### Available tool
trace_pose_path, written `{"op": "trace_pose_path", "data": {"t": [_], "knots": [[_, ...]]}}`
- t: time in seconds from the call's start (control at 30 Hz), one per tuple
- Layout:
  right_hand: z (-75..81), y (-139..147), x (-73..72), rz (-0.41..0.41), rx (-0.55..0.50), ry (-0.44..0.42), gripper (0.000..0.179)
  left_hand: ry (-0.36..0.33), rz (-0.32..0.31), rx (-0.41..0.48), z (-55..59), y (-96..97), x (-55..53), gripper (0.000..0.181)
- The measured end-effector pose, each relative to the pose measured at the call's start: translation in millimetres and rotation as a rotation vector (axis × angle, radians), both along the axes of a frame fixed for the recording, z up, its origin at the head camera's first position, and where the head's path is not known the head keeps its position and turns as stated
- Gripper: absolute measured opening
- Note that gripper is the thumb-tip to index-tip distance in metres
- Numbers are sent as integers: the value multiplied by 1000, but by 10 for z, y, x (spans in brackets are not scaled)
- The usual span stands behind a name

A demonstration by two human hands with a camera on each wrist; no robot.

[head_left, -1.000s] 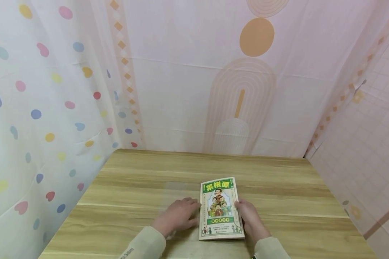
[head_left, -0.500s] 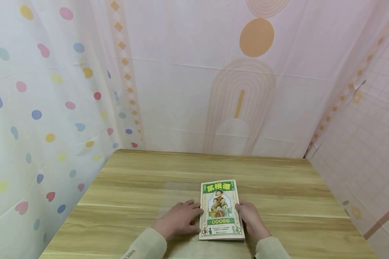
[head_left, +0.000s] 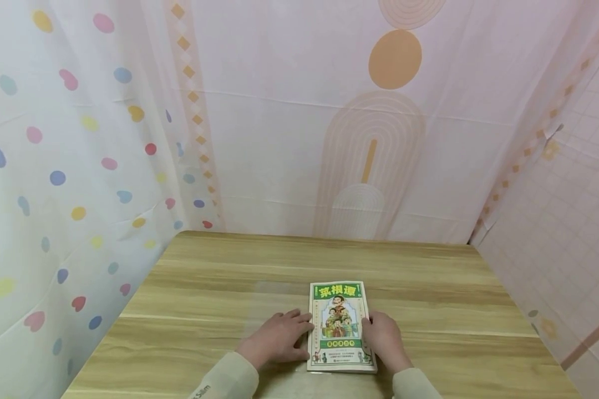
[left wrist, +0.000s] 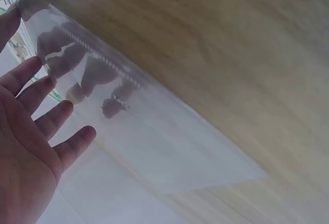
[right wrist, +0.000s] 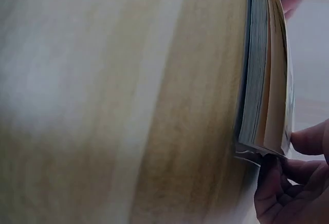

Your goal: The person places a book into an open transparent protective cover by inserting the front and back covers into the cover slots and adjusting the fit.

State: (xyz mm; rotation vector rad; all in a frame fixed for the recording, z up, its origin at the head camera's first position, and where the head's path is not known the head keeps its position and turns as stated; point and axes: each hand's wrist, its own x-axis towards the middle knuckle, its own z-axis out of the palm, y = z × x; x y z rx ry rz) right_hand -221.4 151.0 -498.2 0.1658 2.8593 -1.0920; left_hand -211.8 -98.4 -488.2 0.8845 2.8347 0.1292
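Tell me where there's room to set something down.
Bare table lies between the book and the patterned curtain, and right of the right hand. Leftward, more lies between the clear sheet and the dotted curtain. Crowded: the near middle, with book, sheet, right hand and left hand.

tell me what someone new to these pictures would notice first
Probably the bright green and cream book, on the near part of the wooden table between the left hand and the right hand. Then, perhaps, the big orange disc high on the cloth behind the table, and the clear plastic sheet to the book's left.
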Motion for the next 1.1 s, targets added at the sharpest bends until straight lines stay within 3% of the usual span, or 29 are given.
{"op": "trace_pose_path", "data": {"t": [0.1,0.33,0.67,1.1], "knots": [[5,-11,-4,-9,67,-7,20,1,-1,-10,5,8,-12,62],[46,-26,-1,-19,172,23,39,7,-5,-26,15,24,-24,61],[25,5,-8,-56,-8,65,32,-13,2,0,12,11,-20,59],[34,63,-16,-62,-108,71,29,-32,1,29,-23,6,-26,61]]}}
